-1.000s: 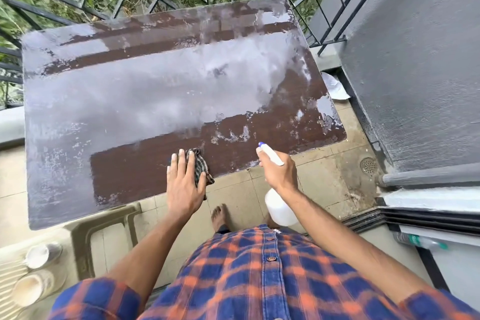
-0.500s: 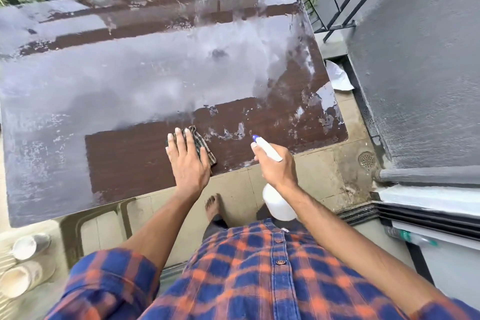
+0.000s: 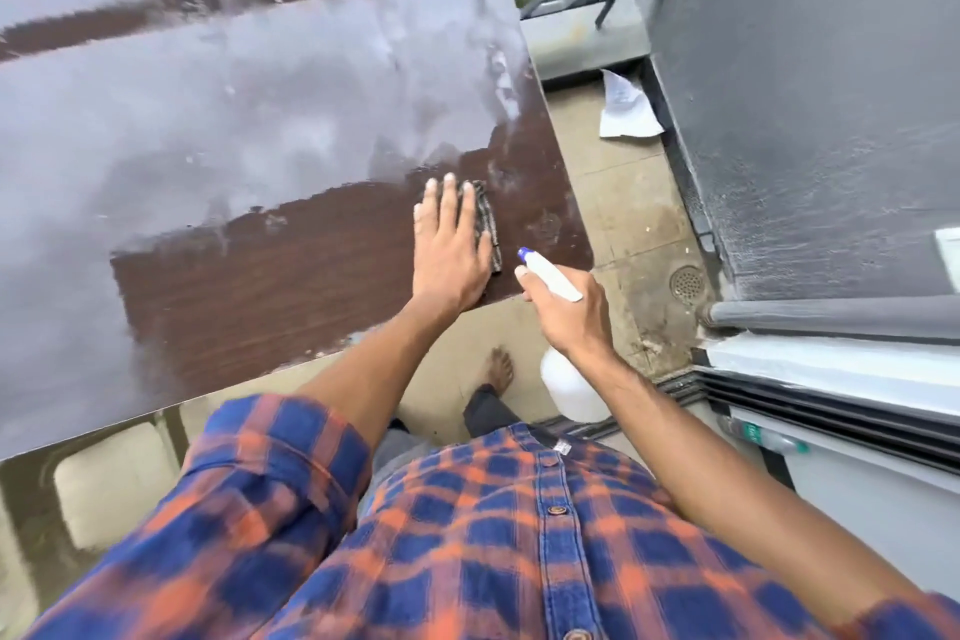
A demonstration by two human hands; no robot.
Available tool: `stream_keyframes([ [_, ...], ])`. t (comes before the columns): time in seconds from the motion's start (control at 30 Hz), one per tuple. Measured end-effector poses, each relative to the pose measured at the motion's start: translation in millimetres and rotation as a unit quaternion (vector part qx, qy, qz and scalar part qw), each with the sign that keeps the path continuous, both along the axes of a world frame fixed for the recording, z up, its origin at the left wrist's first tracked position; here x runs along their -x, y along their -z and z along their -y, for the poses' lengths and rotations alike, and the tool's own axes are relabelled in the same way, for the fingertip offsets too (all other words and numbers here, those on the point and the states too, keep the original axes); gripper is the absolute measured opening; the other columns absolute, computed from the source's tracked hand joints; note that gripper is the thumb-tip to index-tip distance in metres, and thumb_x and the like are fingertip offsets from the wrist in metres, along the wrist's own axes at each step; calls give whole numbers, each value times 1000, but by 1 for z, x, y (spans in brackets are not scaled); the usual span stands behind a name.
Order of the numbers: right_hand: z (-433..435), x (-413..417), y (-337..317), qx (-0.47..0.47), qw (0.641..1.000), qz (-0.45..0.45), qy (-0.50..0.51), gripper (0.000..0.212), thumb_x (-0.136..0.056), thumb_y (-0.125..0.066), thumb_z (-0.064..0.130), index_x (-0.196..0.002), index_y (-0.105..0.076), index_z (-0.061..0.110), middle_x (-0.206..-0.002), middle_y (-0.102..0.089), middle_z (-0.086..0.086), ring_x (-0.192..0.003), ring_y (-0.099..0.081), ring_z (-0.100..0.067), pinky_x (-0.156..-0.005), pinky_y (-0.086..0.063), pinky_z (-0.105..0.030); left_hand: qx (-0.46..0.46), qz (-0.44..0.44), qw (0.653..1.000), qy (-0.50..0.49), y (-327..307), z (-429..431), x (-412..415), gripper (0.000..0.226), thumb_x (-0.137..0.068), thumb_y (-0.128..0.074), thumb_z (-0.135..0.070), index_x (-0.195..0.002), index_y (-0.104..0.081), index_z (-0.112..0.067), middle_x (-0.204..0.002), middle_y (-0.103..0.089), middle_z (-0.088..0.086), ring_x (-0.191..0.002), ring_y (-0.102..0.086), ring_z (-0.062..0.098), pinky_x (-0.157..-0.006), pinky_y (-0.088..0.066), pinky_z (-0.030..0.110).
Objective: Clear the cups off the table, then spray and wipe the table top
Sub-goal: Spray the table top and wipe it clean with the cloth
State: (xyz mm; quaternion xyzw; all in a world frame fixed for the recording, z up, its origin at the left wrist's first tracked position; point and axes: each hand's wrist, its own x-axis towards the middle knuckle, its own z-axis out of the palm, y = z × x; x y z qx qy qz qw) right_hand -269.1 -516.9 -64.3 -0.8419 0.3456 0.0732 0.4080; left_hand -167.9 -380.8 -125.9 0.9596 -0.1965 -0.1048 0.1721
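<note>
left hand flat on cloth, right hand gripping spray bottle

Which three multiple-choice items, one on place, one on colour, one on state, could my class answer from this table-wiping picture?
1. Where is the cloth? A. under the left hand on the table top; B. on the floor; C. over the railing.
2. On the spray bottle, the nozzle tip is: A. red; B. blue; C. green.
3. The right hand is: A. open; B. flat on the table; C. gripping the spray bottle.
Key: 1 A, the hand lies flat on it; 2 B, the tip shows blue; 3 C, it curls round the bottle's neck.
</note>
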Motion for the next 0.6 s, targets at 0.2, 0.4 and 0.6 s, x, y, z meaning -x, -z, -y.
stream_keyframes([
  [0.2,62,14,7,5,997,-11,77,50,-89,-69,55,-77,-73,7,-66,-69,-13,-70,-67,-38,-69,-55,-43,-54,-6,984,168,-4,94,-11,66,-103,-25,-38,-158,-16,-3,-165,-9,21,-152,0,42,-123,-4,56],
  [0.4,92,31,7,5,990,2,142,49,-83,-64,54,-77,-73,7,-63,-68,-12,-68,-67,-40,-67,-56,-45,-65,-19,957,282,-2,133,2,64,-101,-25,-40,-152,-35,-4,-158,-33,19,-149,-20,42,-120,-16,58],
  [0.6,87,47,5,-21,985,-2,171,58,-76,-60,63,-82,-76,7,-73,-77,-10,-70,-69,-38,-68,-59,-48,-75,22,931,357,-3,127,13,59,-104,-31,-41,-152,-37,-8,-157,-38,13,-149,-24,36,-122,-17,51],
])
